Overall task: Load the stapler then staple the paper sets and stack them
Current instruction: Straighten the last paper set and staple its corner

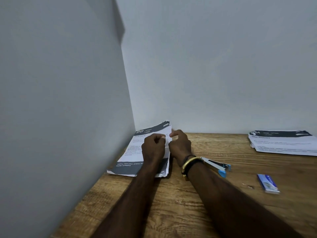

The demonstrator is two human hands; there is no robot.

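left hand (153, 147) curled, pinching top sheets of paper stack (132, 152) | right hand (180, 145) apparently pinching same edge | stapler (215, 164) by right wrist

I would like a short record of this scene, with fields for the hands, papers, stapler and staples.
left hand: pinches sheets at the right edge of the left paper stack
right hand: pinches the same edge, farther back; bracelet on its wrist
left paper stack: on the table, in the wall corner
right paper stack: far right of the table, untouched
stapler: lies on the table by the right wrist, in no hand
staple box: on the table right of the stapler, loose staples beside it
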